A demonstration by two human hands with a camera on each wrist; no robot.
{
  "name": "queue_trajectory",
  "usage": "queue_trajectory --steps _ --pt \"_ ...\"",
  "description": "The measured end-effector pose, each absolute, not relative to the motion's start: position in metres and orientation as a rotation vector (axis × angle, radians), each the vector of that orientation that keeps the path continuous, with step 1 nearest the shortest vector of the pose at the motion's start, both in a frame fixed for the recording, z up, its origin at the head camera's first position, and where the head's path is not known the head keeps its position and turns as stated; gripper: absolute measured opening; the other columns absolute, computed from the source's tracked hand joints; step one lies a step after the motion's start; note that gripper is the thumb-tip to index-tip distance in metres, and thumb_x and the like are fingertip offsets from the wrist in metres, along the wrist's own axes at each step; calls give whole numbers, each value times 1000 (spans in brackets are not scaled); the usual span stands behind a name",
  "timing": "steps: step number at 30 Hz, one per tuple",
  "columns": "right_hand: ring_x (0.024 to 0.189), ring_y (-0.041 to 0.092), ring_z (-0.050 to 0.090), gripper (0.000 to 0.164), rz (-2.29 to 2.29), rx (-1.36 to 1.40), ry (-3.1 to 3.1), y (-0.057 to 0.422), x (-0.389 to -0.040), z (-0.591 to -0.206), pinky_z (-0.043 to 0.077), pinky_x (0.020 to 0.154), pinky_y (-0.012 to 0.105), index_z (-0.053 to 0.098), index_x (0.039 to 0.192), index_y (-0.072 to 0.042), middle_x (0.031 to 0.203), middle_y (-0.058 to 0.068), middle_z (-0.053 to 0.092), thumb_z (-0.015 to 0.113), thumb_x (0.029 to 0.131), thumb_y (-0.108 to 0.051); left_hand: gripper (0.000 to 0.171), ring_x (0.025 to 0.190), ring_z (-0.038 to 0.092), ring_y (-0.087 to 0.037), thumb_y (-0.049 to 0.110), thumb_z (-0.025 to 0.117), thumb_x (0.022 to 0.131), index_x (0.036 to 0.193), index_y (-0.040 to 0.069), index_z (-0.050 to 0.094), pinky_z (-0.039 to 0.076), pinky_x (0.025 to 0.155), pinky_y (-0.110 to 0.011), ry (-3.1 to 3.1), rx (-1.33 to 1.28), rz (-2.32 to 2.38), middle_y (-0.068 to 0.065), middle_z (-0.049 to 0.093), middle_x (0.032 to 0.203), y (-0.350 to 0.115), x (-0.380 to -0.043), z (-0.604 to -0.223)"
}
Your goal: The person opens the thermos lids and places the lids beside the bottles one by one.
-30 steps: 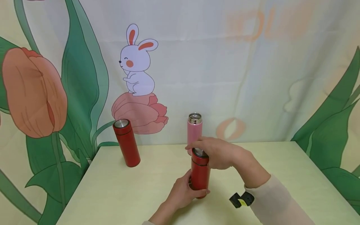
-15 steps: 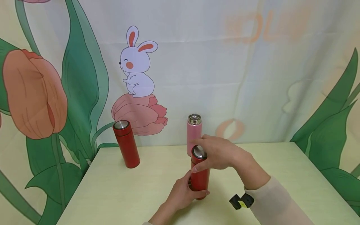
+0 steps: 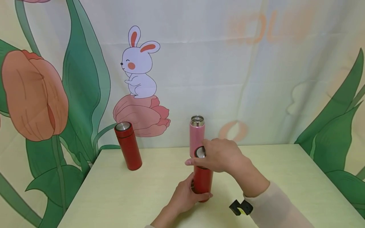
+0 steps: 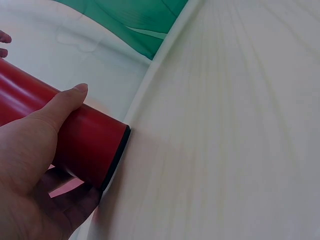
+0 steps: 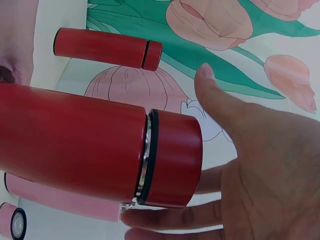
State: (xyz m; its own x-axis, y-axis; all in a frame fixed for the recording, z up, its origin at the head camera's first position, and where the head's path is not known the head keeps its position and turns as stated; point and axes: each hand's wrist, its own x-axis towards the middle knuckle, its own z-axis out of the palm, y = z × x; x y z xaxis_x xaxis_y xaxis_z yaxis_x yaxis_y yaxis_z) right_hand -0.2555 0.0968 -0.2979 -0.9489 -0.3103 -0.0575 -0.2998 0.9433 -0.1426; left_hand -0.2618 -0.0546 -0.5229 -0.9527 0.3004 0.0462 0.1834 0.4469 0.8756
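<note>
My left hand (image 3: 183,196) holds a red thermos bottle (image 3: 203,183) low on its body, keeping it upright on the table. Its thumb (image 4: 65,107) lies across the bottle near the dark base. At the top, my right hand (image 3: 220,155) is around the red lid (image 5: 175,157) with its steel top. In the right wrist view that hand's thumb (image 5: 215,92) stands apart from the lid, and its fingers extend behind it. A thin silver gap shows between lid and body. Just behind stands a pink thermos bottle (image 3: 196,136) without a lid, its steel mouth uncovered.
Another red thermos bottle (image 3: 129,148), lid on, stands at the back left of the pale table (image 3: 114,196). A small pink lid (image 5: 17,222) shows at the lower left of the right wrist view. A printed curtain (image 3: 182,63) hangs behind the table.
My right hand has shifted around the lid; its thumb has come into view across the front, pointing left. The left hand and the bottles have stayed in place.
</note>
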Motion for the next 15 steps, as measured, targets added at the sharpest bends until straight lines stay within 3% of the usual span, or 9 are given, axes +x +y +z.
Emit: queue_trajectory --steps 6,15 --pt "66 18 60 77 -140 -375 3098 90 -253 -299 46 55 33 62 95 -14 71 0 60 60 77 -89 72 106 67 -8 53 86 81 141 34 52 56 95 -36 2573 416 1537 13 71 118 -54 -262 -524" --pt "55 15 50 69 -173 -353 3169 83 -253 -303 39 47 30 52 60 -17 53 -4 41 72 75 -81 73 107 68 -9 53 86 80 142 33 52 56 94 -37 2585 394 1523 12 71 117 -54 -263 -525"
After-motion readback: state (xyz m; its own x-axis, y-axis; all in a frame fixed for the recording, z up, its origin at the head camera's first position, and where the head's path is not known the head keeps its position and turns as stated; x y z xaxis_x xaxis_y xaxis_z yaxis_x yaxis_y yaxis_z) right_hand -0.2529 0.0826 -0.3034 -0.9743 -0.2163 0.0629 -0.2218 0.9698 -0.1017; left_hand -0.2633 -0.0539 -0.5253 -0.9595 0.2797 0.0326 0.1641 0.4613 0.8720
